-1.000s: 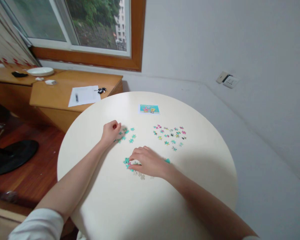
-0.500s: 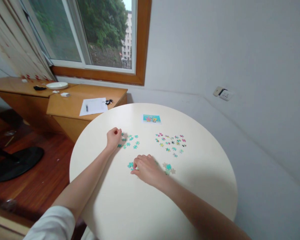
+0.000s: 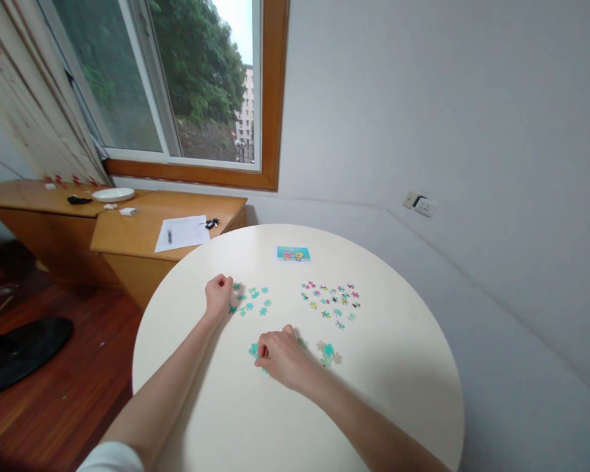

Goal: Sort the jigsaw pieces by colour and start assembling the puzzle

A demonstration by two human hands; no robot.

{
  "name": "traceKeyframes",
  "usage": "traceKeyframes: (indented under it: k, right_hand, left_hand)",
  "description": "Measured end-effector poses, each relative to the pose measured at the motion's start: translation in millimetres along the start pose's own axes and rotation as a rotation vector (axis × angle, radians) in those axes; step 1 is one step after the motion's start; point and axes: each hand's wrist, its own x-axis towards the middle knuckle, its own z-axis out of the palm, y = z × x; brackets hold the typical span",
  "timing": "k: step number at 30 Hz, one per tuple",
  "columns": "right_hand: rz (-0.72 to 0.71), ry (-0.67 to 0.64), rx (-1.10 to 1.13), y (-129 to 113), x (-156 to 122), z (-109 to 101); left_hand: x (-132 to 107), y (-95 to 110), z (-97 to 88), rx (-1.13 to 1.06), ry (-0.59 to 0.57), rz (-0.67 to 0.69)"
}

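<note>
My left hand [image 3: 217,294] rests curled into a loose fist on the round cream table [image 3: 398,380], right beside a small group of teal puzzle pieces [image 3: 252,303]. My right hand [image 3: 281,358] lies nearer to me with its fingers curled down onto teal pieces [image 3: 254,351] under the fingertips. More teal and beige pieces [image 3: 328,352] lie just right of that hand. A spread of pink, yellow and teal pieces [image 3: 330,303] sits farther right. A small reference picture card [image 3: 293,254] lies at the table's far side.
A wooden desk [image 3: 128,236] stands to the left under the window, holding a sheet of paper [image 3: 181,233], keys [image 3: 212,223] and a white plate [image 3: 113,194]. A black chair base [image 3: 14,354] sits on the wooden floor. A wall socket [image 3: 420,204] is on the right wall.
The camera has tilted up, so everything sits lower in view. My right hand has slid left off the pieces beside it, uncovering them. My left hand stays fisted by the teal group.
</note>
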Motion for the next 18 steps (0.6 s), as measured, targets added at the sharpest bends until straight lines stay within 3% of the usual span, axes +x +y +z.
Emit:
traceKeyframes:
  k: [10, 18]
  right_hand:
    - [-0.033, 0.033, 0.267, 5, 0, 5]
    - [-0.066, 0.149, 0.391, 22, 10, -20]
  left_hand:
    - [-1, -9, -1.8, -0.109, 0.027, -0.008]
    - [-2, -6, -3.3, -0.104, 0.008, 0.012]
